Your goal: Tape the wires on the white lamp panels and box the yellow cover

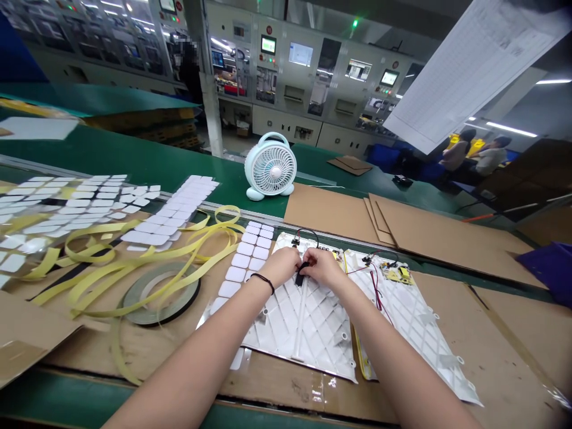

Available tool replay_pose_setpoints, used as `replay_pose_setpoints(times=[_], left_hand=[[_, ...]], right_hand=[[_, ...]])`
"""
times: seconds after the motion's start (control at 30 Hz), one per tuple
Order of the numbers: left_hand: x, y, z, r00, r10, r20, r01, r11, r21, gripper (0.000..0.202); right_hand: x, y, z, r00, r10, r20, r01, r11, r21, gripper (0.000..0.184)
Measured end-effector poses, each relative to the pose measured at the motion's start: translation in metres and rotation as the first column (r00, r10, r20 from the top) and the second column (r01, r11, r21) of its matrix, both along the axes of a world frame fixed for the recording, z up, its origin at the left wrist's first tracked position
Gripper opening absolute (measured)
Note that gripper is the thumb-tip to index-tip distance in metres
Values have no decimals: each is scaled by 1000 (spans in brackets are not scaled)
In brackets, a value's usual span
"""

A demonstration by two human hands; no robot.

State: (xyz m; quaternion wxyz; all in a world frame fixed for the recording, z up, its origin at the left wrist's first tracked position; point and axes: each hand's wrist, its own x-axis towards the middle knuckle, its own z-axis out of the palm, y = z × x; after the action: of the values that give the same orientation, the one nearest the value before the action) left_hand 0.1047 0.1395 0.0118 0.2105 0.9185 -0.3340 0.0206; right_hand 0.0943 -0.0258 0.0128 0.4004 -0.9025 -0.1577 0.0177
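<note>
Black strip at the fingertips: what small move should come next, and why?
Probably press the black strip against the white ribbed panel: the left hand and right hand meet at it, over the panel's upper part; whether it already touches is unclear.

Directly before me, a panel (313,328) lies on cardboard (272,381). My left hand (288,263) and right hand (322,266) meet over its far part, at a strip (300,277). A second panel (404,307) lies just right of the first. A label sheet (241,262) runs along the left side; farther left lies a tape roll (191,295), ribbons (96,311) across it. More label sheets (179,205) lie behind the roll. A fan (271,165) stands beyond, machines (286,59) behind it.
</note>
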Motion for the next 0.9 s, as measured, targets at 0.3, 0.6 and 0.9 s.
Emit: replay_pose_setpoints(times=[0.3,0.6,0.9], left_hand=[[3,1,-5,998,32,-46,-34,998,-44,17],[-5,3,1,998,48,-30,-51,993,-111,79],[-34,4,19,981,50,189,-76,988,134,33]], right_hand=[[-9,8,-2,991,-59,116,75,987,-141,20],[-9,10,-1,991,-59,119,81,978,-194,26],[-3,11,-8,983,-151,103,169,966,-195,26]])
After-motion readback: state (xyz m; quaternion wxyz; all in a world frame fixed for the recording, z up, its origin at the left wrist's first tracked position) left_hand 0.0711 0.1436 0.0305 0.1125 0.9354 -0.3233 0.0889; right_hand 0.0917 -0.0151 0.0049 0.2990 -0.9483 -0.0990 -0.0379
